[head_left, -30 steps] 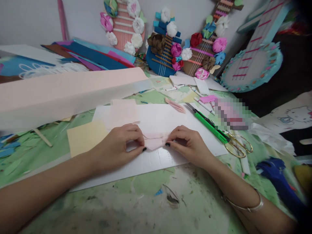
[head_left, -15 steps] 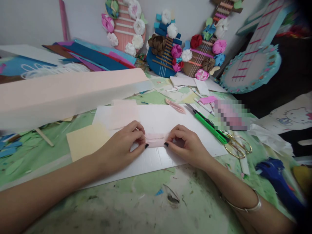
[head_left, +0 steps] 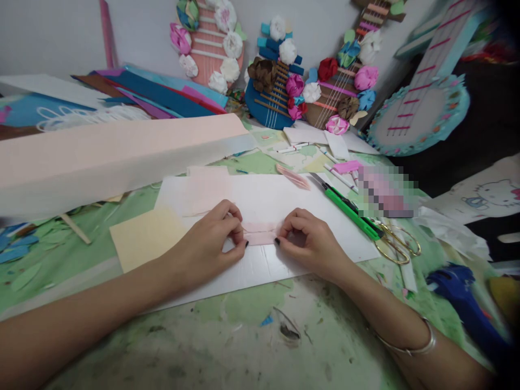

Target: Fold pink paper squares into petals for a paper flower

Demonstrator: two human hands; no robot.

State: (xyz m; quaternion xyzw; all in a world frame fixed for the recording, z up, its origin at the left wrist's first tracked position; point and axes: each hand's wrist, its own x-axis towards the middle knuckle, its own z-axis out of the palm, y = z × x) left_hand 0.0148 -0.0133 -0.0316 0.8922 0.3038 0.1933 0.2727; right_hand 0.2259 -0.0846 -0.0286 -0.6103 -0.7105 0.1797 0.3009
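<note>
Pink strip (head_left: 260, 233) is mid-frame, over the white board (head_left: 260, 197), spanning the gap between the hands; a crease line runs along it. Left hand (head_left: 215, 233) pinches its left end, thumb against curled fingers; right hand (head_left: 311, 238) does the same at the right end. Neither is clenched. Fingers cover both ends, so can't tell how much paper each has hold of, or whether the strip touches the board. Main risk, my read: thin stock, so uneven pull from the two sides could skew the crease or tear the edge; a loose pinch could let the fold spring open. Just up-left, the pink sheet (head_left: 207, 187) lies near the left knuckles, yellow sheet (head_left: 144, 235) beside the left wrist; a forearm sweep could drag either. Pink leaf-shaped piece (head_left: 293, 177) sits above the right hand, light enough to get brushed away. Green cutter (head_left: 352, 211) lies right of that hand, blade out, pointing to the upper left of the frame: reaching up past it without looking could nick a finger. Its lower end is by the gold-handled scissors (head_left: 394, 246); a bump there could swing the blade. Blue tool (head_left: 455, 298) at lower right is too blurred to judge.
</note>
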